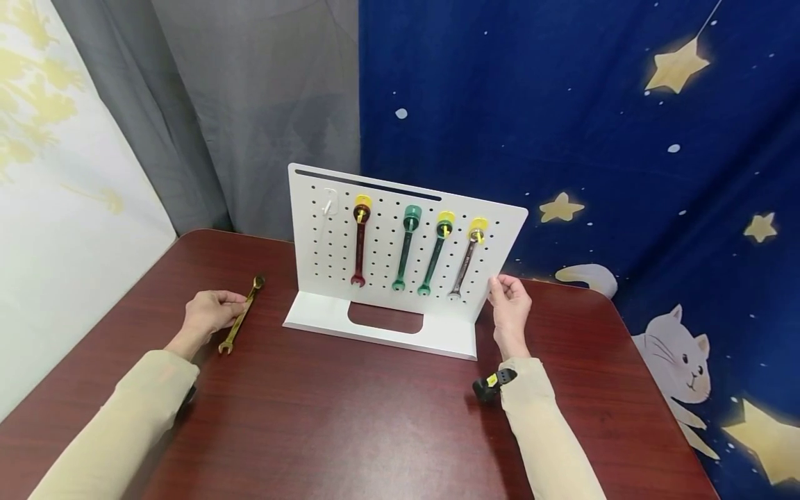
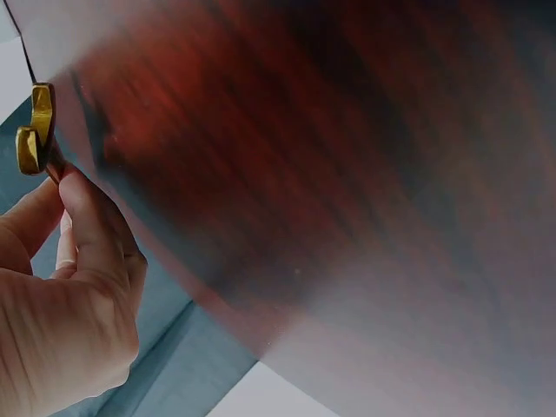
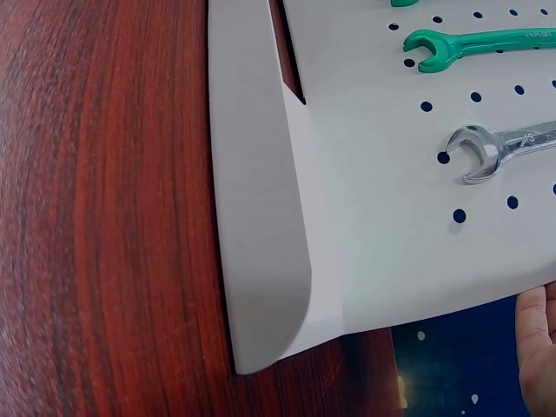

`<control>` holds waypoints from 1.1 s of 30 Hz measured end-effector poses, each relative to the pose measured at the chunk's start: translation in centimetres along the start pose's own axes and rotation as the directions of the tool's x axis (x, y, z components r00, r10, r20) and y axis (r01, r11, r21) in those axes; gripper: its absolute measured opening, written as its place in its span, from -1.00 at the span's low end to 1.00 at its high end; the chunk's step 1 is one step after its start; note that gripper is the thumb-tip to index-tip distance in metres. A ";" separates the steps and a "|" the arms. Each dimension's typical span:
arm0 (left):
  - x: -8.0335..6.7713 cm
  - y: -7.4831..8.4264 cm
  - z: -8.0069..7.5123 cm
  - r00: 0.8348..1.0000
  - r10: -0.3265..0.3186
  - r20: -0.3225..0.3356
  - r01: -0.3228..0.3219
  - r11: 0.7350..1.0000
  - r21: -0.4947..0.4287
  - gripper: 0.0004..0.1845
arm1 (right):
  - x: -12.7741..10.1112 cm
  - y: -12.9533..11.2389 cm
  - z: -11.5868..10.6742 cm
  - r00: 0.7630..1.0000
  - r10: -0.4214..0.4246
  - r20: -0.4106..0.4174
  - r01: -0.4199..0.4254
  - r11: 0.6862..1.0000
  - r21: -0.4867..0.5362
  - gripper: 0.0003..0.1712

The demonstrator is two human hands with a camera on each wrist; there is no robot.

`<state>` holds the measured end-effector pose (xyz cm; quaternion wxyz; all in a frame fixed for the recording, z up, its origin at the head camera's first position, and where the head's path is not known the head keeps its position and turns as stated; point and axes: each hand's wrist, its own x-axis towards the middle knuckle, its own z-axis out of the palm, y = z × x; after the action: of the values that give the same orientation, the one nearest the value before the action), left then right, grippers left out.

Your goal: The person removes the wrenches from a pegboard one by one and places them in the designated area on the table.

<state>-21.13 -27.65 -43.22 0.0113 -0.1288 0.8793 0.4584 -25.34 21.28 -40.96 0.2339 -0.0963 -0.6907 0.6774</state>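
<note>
1. Nearest the camera, on the dark red wooden surface (image 1: 350,417), the two hands lie well apart, one at each side of the rack.
2. Left hand (image 1: 209,311) curls its fingers round the middle of the gold-coloured metal combination wrench (image 1: 242,314), which lies flat on the surface; I judge this the pick-up step.
3. Its long axis runs diagonally: open end toward the person, ring end pointing away and to the right, toward the rack.
4. Right hand (image 1: 510,309) holds the right edge of the white perforated metal pegboard stand (image 1: 400,198), thumb and fingers pinching it, seemingly to steady it.
5. Farther back hang four wrenches; the white hook (image 1: 329,203) at far left is bare. Next, the ring end likely needs lifting and threading onto it.
</note>
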 end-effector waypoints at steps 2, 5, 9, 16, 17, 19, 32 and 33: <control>0.0 0.0 0.1 1.000 0.002 -0.004 -0.001 1.000 0.019 -0.71 | 0.0 0.0 0.0 1.000 -0.001 0.002 0.001 1.000 0.003 -0.87; 0.0 -0.1 0.1 1.000 0.005 -0.011 -0.005 0.999 0.045 -0.72 | 0.1 0.1 0.0 1.000 -0.005 0.005 0.005 1.000 0.000 -0.87; 0.1 0.0 0.2 1.000 0.006 -0.017 -0.005 0.997 0.073 -0.74 | 0.1 0.2 0.0 1.000 -0.010 0.006 0.010 1.000 -0.005 -0.84; 0.0 0.3 0.0 0.999 0.037 -0.028 -0.030 0.976 0.214 -0.75 | 0.2 0.2 0.0 1.000 -0.019 0.009 0.019 1.000 -0.005 -0.82; 0.0 0.3 0.0 0.998 0.052 -0.030 -0.044 0.969 0.243 -0.75 | 0.1 0.2 0.0 1.000 -0.019 0.008 0.019 1.000 -0.005 -0.82; 0.0 0.4 0.0 0.996 0.081 -0.031 -0.069 0.958 0.278 -0.76 | 0.1 0.2 0.0 1.000 -0.016 0.007 0.016 1.000 -0.008 -0.82; 0.0 0.8 0.0 0.992 0.122 -0.035 -0.101 0.924 0.369 -0.80 | 0.2 0.4 0.1 1.000 -0.022 0.000 0.022 1.000 0.014 -0.85; 0.0 0.8 0.0 0.992 0.117 -0.036 -0.096 0.923 0.372 -0.80 | 0.2 0.4 0.1 1.000 -0.023 0.000 0.023 1.000 0.013 -0.85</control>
<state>-21.33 -27.22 -42.59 -0.0149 -0.0896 0.9554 0.2809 -25.58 21.31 -41.27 0.2421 -0.0868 -0.6873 0.6794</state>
